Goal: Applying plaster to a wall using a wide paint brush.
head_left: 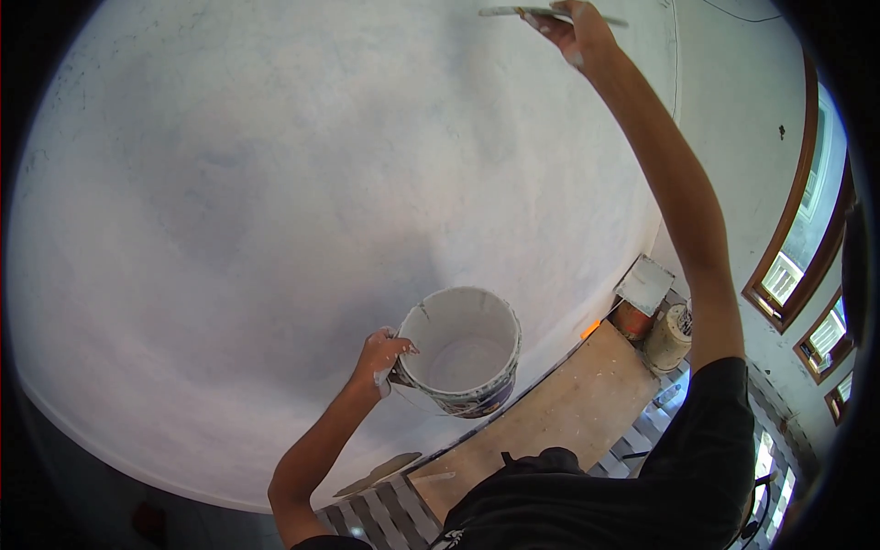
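Observation:
My left hand (378, 359) grips the rim of a white bucket (467, 332), its thumb over the edge and the other fingers on the outside. The bucket is tilted, so I look down into its whitish, smeared inside. At the top, my right arm reaches far up, and my right hand (581, 37) is closed around a long flat trowel (500, 12), seen nearly edge-on by the wall. Whether its blade touches the surface I cannot tell. White material is smeared on both hands. The large wall (275, 183) before me has a patchy white coat.
Below the bucket lies a wooden board (559, 394) over a patterned floor. By the corner at right stand a paint-stained container (667, 341), a reddish container (632, 319) and a whitish square piece (645, 284). Brown-framed windows (797, 238) line the right wall.

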Motion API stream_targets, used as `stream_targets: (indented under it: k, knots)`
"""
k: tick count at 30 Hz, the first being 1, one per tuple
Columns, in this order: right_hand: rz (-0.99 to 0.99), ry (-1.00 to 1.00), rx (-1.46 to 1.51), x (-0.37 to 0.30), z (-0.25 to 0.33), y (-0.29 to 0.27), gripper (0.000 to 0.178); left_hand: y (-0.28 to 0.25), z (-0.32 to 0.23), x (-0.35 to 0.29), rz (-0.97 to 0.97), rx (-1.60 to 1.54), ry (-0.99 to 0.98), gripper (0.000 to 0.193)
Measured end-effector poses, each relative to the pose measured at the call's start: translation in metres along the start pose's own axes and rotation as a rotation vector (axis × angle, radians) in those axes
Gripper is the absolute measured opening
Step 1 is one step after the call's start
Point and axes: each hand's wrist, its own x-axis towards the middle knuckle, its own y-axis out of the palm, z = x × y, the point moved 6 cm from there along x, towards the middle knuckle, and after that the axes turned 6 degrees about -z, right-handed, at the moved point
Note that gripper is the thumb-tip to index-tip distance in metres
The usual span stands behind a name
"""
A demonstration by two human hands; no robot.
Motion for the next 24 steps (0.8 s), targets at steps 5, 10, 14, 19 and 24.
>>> stream_targets:
  k: [5, 10, 14, 19, 24]
  knots:
    - [-0.035, 0.083, -0.065, 0.039, 0.023, 0.065, 0.030, -0.013, 0.002, -0.004, -0.048, -0.011, -0.012, 0.028]
    - [-0.073, 0.281, 0.019, 0.039, 0.026, 0.117, 0.050, -0.030, 0.012, -0.007, -0.123, -0.014, -0.041, 0.024]
    - [-0.244, -0.172, -0.028, 0.082, 0.070, 0.106, 0.047, -0.009, 0.002, -0.007, -0.083, -0.022, -0.026, 0.025]
    - [-0.024, 0.580, 0.113, 0.083, 0.057, 0.111, 0.029, -0.016, -0.001, -0.016, -0.124, -0.037, -0.036, 0.025]
    - [-0.163, -0.007, 0.045, -0.018, 0.049, 0.101, 0.029, -0.020, 0.000, -0.011, -0.133, -0.022, -0.051, 0.028]
